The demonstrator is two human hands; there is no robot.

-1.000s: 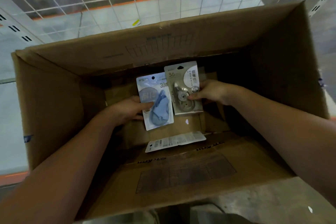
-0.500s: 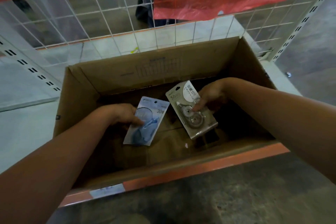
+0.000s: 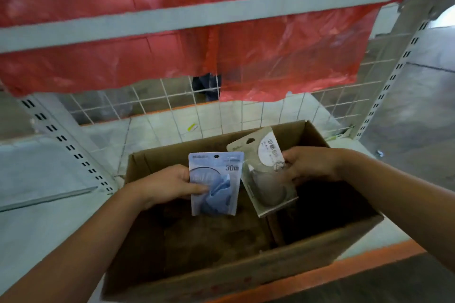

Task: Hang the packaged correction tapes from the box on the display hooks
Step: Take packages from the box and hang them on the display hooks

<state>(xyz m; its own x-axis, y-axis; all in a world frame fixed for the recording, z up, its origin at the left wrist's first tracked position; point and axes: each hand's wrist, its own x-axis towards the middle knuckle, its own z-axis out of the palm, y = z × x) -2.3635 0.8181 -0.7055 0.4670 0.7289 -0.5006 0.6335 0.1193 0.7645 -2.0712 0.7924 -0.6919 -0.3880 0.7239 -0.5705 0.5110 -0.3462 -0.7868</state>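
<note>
A: Largest first?
B: One red plastic sheet hanging across the far top, behind one grey shelf rail. One white wire grid below it, at the far side. Two slotted uprights, one far left, one far right.
A: And nearer?
B: One open cardboard box on a shelf with an orange front edge.
A: Packages, counted?
B: Two. One blue correction tape pack, marked 30m, held upright over the box's middle. One grey correction tape pack just to its right, tilted, top edge toward the far wall.
A: Hands?
B: Two. Left hand clamped on the blue pack's left edge, thumb across the front. Right hand pinching the grey pack's right edge.
</note>
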